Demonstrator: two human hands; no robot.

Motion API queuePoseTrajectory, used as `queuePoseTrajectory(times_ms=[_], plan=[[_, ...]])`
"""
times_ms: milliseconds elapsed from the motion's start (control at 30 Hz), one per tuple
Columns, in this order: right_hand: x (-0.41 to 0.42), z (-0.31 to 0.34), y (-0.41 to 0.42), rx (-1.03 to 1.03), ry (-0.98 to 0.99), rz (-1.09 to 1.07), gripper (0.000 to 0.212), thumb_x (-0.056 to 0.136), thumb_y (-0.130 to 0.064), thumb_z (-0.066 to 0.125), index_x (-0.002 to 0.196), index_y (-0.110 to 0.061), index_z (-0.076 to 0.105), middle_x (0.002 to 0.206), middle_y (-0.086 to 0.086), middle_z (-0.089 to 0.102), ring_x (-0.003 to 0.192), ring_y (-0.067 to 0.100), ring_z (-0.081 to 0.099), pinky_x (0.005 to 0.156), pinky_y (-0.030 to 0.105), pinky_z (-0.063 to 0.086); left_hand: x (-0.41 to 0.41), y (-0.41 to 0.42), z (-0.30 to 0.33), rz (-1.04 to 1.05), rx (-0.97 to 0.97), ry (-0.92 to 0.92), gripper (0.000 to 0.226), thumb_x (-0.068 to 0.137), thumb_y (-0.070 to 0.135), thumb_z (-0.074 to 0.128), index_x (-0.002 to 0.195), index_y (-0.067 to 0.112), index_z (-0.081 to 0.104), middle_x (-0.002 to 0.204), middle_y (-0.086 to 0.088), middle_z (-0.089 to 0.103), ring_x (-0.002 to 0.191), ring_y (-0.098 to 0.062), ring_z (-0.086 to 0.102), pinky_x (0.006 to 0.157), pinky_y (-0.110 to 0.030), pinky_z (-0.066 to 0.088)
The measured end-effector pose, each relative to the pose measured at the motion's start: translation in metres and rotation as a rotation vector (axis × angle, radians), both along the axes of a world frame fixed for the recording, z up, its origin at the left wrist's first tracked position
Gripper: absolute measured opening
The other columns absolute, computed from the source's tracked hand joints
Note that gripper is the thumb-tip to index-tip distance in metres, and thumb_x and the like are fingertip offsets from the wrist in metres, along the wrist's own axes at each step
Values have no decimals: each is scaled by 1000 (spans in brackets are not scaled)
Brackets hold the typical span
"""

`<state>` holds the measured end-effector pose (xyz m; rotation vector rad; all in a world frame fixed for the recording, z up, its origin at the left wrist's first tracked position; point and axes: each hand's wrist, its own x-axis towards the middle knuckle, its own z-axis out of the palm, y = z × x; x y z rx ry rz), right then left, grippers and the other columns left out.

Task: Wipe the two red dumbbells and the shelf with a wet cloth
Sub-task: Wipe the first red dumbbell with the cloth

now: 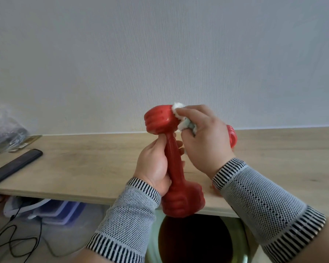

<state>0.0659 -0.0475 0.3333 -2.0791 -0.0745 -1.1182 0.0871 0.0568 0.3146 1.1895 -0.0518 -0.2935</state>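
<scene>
Gripping the red dumbbell [172,158] upright by its handle, the left hand [156,166] exposes the upper head so the right hand [205,137], fingers curled round the cloth [184,122], can wipe it.

Count from my view: two red ribbed plastic dumbbells, one upright in my grip [176,164], the second [231,136] mostly hidden behind my hand. One white fluffy cloth [180,114]. One light wooden shelf [95,168]. One long black remote-like device [15,166]. One crumpled clear plastic bag [4,128].
</scene>
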Motion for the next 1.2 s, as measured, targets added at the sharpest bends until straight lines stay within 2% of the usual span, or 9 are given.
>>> queuePoseTrajectory(times_ms=[100,200,400,667,733,833,967,1033,1200], plan=[[0,-4,0,-67,-3,22,38,79,-10,50,112,-13,68,109,0,62,99,21,60,87,32,49,3,0,-2,5,-20,39,35,98,35,49,105,6,67,77,-9,66,62,-18,61,57,-30,44],[4,-10,-8,33,94,-2,39,82,-1,55,119,-14,65,108,-3,60,98,15,60,88,23,46,4,0,-6,-11,-4,54,34,96,35,50,104,7,67,75,-6,63,59,-15,58,54,-28,42],[1,-8,8,-156,-34,-21,40,73,-6,53,110,-12,69,106,2,63,97,26,55,83,31,47,5,-1,-8,-1,-51,68,30,96,28,51,96,8,73,89,-15,65,82,-28,60,67,-34,44],[8,-13,-5,106,207,-2,38,83,-5,56,119,-15,64,110,-1,63,101,15,60,91,25,44,7,-2,-9,-32,-28,77,36,95,33,51,115,4,61,77,-9,60,58,-19,55,48,-27,43],[4,-10,-1,64,127,9,38,81,-4,56,116,-14,66,109,-1,63,100,16,61,90,25,46,9,-2,-8,-38,-41,74,43,95,34,52,124,2,57,82,-11,61,65,-22,58,54,-29,46],[1,-8,6,-39,27,63,37,77,-7,54,110,-13,69,106,-1,62,97,18,61,86,28,48,10,-1,-8,-64,-70,82,47,93,38,53,128,7,58,107,-18,63,94,-32,61,77,-41,46],[6,-11,-7,130,176,-3,26,83,-7,55,103,-18,68,98,-2,65,88,14,62,76,17,44,10,-1,-10,-34,-50,62,26,94,34,57,98,8,61,81,-7,59,65,-19,61,55,-30,49],[9,-13,-12,177,214,-16,20,84,-8,56,99,-17,66,91,-1,66,77,11,62,69,16,47,9,0,-12,-52,-8,29,22,95,32,56,89,12,59,76,-3,59,64,-17,61,56,-31,48],[4,-4,-1,29,11,-2,26,78,-11,50,99,-16,66,96,-5,56,88,19,59,76,33,49,7,3,-9,-93,30,-2,32,98,37,49,111,11,63,90,-8,61,69,-18,62,62,-33,46]])
